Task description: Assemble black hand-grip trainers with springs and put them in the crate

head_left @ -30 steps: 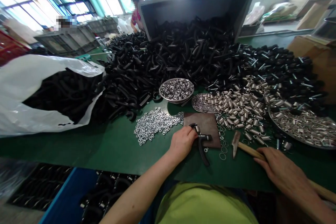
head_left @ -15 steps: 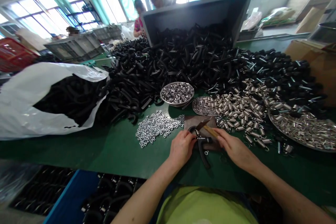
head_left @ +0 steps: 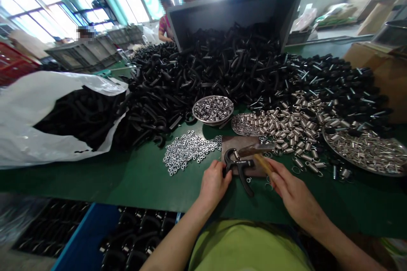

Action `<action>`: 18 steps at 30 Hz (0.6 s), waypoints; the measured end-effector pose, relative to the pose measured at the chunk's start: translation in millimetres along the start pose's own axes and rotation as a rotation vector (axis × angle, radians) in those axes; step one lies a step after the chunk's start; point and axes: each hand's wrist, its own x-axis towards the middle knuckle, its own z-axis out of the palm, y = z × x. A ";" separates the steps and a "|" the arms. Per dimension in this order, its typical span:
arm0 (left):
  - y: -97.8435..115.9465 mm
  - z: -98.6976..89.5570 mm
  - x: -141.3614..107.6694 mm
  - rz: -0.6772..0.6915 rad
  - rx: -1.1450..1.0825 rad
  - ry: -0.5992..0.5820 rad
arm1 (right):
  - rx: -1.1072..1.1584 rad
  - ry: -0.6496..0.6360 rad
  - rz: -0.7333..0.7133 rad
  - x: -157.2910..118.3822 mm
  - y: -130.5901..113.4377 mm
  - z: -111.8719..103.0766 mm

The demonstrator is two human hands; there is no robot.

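Left hand (head_left: 212, 184) pinches a seemingly part-assembled handgrip (head_left: 241, 164) on the plate (head_left: 229, 142); right hand (head_left: 291, 188) grips a hammer (head_left: 262, 163) above; unfitted springs (head_left: 288, 128) right of plate.

The hammer (head_left: 262, 163) looks bare wood and dull metal, the grip piece (head_left: 243, 177) smooth black plastic. From here the springs (head_left: 297, 123) gleam like polished metal; the tabletop (head_left: 133, 182) is smooth, faintly glossy, the bag (head_left: 19, 110) shiny plastic.

One hammer (head_left: 263, 164), one plate (head_left: 240, 141), springs (head_left: 288, 128) (dozens).
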 end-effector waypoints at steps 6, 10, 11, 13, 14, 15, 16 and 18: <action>0.7 -1.0 -1.4 -0.003 0.037 -0.014 | -0.495 -0.088 -0.253 10.7 10.0 10.6; -1.7 -6.3 -0.5 0.048 -0.054 -0.033 | -0.581 0.068 -0.280 -10.8 35.2 -6.7; -2.5 -8.1 0.6 0.048 -0.114 -0.039 | -0.628 0.109 -0.285 -19.1 45.0 -13.8; -2.9 -11.0 3.1 -0.020 -0.335 -0.072 | -0.766 0.181 -0.280 -36.5 68.3 -27.9; -1.9 -11.5 4.1 -0.096 -0.501 -0.102 | -0.848 0.208 -0.270 -44.6 80.4 -34.2; 0.2 -11.4 4.7 -0.191 -0.692 -0.142 | -0.925 0.221 -0.257 -51.4 91.8 -39.6; 3.3 -10.7 4.5 -0.293 -0.891 -0.189 | -0.985 0.225 -0.243 -56.5 101.6 -44.0; 12.6 -7.6 1.7 -0.492 -1.234 -0.267 | -1.026 0.213 -0.235 -59.9 113.0 -49.8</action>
